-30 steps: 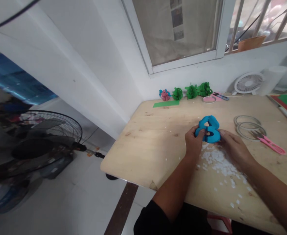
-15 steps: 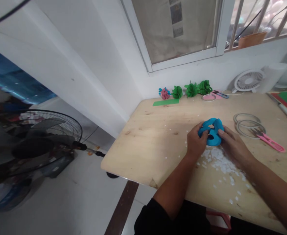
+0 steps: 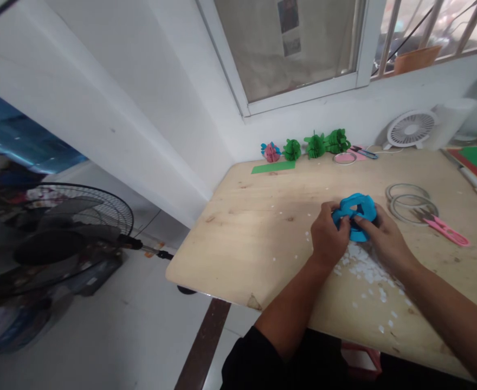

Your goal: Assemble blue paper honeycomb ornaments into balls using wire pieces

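Note:
A blue looped paper piece [image 3: 359, 203], with openings through its middle, is held above the table between both hands. My left hand [image 3: 330, 230] grips its left side, thumb pressed on the front. On its right side my right hand [image 3: 388, 235] closes around it, the thumb pushed against the inner part. Small white paper bits [image 3: 366, 268] lie scattered on the wood just below the hands. To the right rest pink-handled thread snips [image 3: 448, 232] beside metal rings [image 3: 409, 203]. Fingers hide part of the blue piece.
Along the wall stand green paper shapes [image 3: 315, 145] and a pink-and-blue one [image 3: 271, 152], with a green paper strip [image 3: 273, 168] in front. A small white fan [image 3: 411, 130] stands farther right. A large black floor fan [image 3: 71, 233] is left of the wooden table [image 3: 230, 238].
The blue piece has been turned in the hands, and its opening faces differently. My right thumb has moved inward, closer to the left one. The view has shifted slightly.

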Demonstrator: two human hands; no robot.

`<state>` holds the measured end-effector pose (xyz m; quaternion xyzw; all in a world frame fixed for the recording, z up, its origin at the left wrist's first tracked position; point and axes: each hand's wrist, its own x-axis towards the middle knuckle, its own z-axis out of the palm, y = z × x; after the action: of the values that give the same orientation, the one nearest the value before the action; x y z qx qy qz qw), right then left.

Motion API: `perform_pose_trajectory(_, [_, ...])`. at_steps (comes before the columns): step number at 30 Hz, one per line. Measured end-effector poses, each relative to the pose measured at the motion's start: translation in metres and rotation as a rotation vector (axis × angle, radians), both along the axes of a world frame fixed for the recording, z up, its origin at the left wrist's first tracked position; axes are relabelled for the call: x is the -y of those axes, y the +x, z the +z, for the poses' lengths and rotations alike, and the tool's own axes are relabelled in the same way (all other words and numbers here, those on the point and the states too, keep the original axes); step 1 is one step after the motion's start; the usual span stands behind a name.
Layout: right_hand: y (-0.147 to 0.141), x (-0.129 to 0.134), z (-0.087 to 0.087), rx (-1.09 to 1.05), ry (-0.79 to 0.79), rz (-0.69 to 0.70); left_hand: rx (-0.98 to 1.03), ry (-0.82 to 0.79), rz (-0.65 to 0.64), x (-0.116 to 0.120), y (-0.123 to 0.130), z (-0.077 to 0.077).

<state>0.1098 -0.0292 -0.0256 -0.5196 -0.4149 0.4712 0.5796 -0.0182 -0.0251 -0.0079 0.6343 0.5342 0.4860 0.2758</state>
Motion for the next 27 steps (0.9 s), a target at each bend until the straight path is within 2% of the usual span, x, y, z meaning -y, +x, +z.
perform_pose_trajectory(9, [-0.0006, 0.0009, 0.0098, 0.031, -0.038, -0.077, 0.105, -0.101, -0.034, -0.0076, 0.0003, -0.0064])
perform_pose_trajectory(19, [0.0015, -0.0013, 0.0076, 0.081, 0.009, -0.118, 0.292, -0.068, -0.081, -0.0054, 0.0013, -0.0041])
perform_pose_trajectory(27, [0.0006, -0.0028, 0.0054, 0.134, 0.030, -0.090, 0.458, -0.127, -0.083, -0.0074, 0.0028, -0.0010])
